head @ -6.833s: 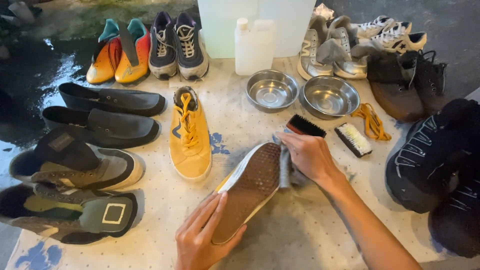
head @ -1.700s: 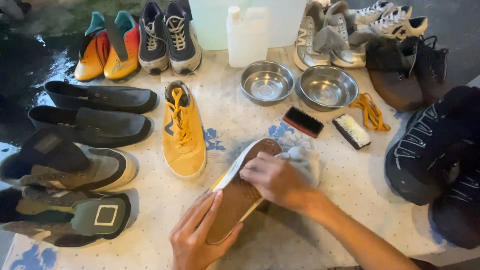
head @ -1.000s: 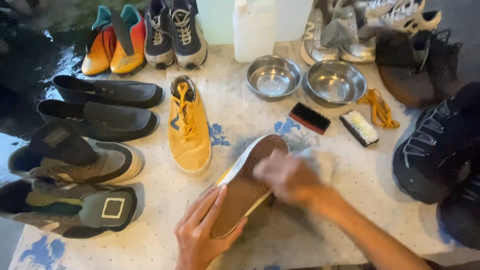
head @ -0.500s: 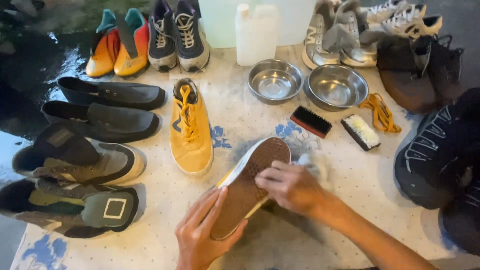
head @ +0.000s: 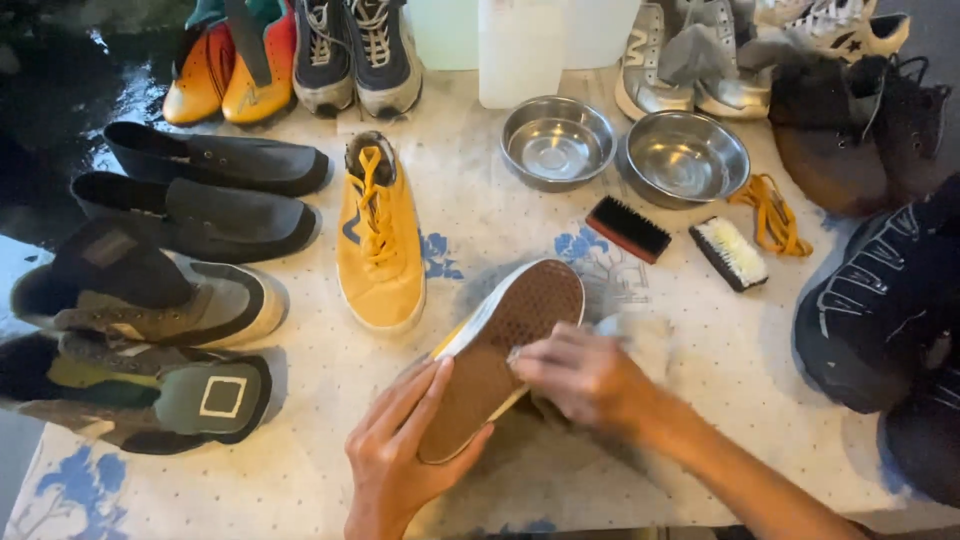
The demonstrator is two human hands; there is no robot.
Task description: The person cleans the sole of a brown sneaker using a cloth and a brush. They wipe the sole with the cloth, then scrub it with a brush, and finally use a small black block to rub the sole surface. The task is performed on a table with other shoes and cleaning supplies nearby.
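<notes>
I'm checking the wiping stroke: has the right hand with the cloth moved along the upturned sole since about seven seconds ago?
Yes. The right hand with the cloth has shifted from the toe end, near the black brush, toward the middle of the sole.

Two bowls (head: 620, 150) sit behind two brushes (head: 680, 240), behind the upturned shoe (head: 505, 350).
</notes>
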